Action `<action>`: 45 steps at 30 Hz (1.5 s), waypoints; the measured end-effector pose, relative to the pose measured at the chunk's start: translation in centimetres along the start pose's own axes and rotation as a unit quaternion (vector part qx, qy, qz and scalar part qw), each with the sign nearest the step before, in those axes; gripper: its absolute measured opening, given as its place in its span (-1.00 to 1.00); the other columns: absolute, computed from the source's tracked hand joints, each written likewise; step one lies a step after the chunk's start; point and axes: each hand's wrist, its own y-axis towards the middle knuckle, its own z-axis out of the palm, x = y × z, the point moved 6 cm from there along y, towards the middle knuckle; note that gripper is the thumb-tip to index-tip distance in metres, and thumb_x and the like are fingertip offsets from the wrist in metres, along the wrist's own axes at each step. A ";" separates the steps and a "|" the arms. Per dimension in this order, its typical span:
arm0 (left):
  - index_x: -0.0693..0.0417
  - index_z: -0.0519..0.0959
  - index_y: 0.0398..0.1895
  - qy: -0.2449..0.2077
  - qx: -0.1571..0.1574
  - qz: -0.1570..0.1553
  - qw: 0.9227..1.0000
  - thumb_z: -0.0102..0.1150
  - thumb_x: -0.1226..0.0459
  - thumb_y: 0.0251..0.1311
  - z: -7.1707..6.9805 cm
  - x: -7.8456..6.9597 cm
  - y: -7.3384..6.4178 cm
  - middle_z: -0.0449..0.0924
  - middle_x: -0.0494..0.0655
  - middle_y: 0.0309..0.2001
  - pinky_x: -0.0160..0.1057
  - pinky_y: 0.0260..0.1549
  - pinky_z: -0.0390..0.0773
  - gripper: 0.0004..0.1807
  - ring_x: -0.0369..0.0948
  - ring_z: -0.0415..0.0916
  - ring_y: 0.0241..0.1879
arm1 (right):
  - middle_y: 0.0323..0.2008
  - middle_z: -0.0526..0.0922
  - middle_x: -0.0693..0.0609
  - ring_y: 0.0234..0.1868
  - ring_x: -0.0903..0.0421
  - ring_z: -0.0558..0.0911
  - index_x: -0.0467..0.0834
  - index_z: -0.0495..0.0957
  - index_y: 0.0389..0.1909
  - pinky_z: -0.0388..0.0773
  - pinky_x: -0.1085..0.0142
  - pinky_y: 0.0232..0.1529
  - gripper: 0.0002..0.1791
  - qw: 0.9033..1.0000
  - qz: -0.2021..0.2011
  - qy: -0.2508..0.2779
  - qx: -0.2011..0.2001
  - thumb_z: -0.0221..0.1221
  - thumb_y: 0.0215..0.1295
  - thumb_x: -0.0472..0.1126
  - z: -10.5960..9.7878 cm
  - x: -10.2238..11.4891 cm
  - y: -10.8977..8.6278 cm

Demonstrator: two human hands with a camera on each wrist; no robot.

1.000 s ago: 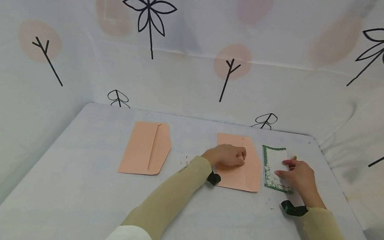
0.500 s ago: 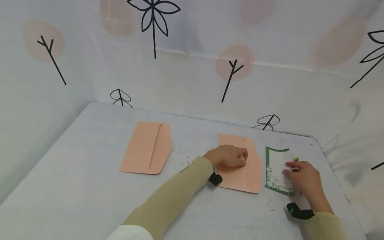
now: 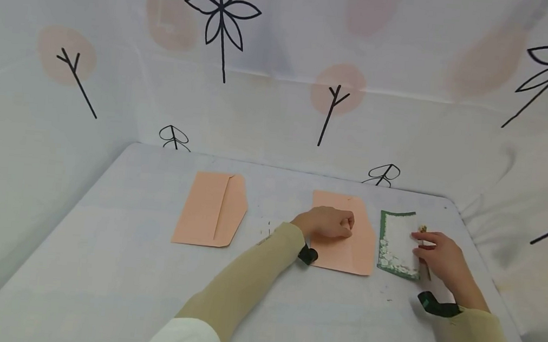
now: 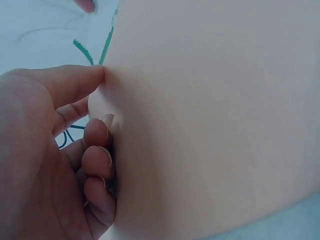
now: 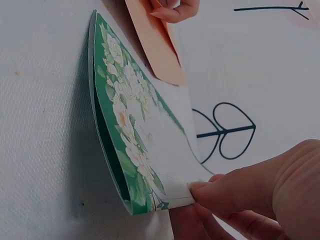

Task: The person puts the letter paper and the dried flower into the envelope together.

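Observation:
Two peach envelopes lie on the table in the head view, a left envelope (image 3: 202, 208) and a right envelope (image 3: 335, 259). My left hand (image 3: 325, 220) rests on the right one with its fingers loosely curled; its thumb and fingertips touch the paper in the left wrist view. To the right is a folded card (image 3: 398, 231) with a green, white-flowered border. My right hand (image 3: 447, 262) pinches the card's edge, thumb on top and fingers beneath, in the right wrist view. The card's two layers stand slightly apart at one side. Part of its right edge is hidden.
A thin stem-like piece with a yellowish tip (image 3: 423, 228) lies by the card, partly under my right fingers. Tiny dark specks dot the white tabletop (image 3: 113, 271). A patterned cloth (image 3: 259, 115) rises behind and at the sides of the table.
My right hand has shifted a little to the right, uncovering more of the card and the thin stem beside it. The left hand stays on the envelope. The head view has turned slightly.

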 end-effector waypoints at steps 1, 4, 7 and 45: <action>-0.36 0.44 -0.07 0.000 -0.001 -0.002 1.000 0.07 -0.03 0.36 0.0 0.0 0.0 0.49 -0.34 -0.28 -0.32 -0.26 0.33 -0.84 -0.31 0.40 -0.27 | 0.22 0.28 -0.50 0.02 -0.34 0.55 -0.43 0.41 0.24 0.56 -0.04 -0.13 -0.51 1.000 0.000 0.002 0.001 0.16 0.36 -0.27 -0.1 0.0 -0.1; -0.36 0.44 -0.07 0.000 -0.001 -0.004 1.000 0.07 -0.03 0.36 -0.1 0.0 -0.1 0.49 -0.33 -0.28 -0.32 -0.26 0.33 -0.85 -0.31 0.40 -0.27 | 0.21 0.29 -0.52 -0.06 -0.27 0.62 -0.43 0.40 0.26 0.57 0.00 -0.15 -0.50 1.000 0.006 0.007 0.003 0.15 0.37 -0.26 -0.3 0.2 -0.3; -0.36 0.44 -0.08 -0.003 -0.001 -0.004 1.000 0.07 -0.03 0.37 -0.1 0.0 -0.1 0.49 -0.32 -0.28 -0.32 -0.26 0.32 -0.85 -0.31 0.40 -0.27 | 0.20 0.32 -0.53 -0.12 -0.21 0.66 -0.41 0.39 0.27 0.56 0.02 -0.17 -0.49 1.000 0.010 0.015 0.000 0.14 0.38 -0.25 -0.7 0.5 -0.4; -0.33 0.43 -0.09 0.002 0.001 -0.002 1.000 0.06 -0.04 0.37 0.0 0.0 0.0 0.49 -0.33 -0.27 -0.33 -0.27 0.33 -0.85 -0.31 0.40 -0.27 | 0.15 0.51 -0.37 -0.02 -0.17 0.62 -0.30 0.43 0.31 0.55 0.46 -0.31 -0.51 0.991 0.017 0.108 -0.071 0.09 0.45 -0.15 0.1 3.9 -1.2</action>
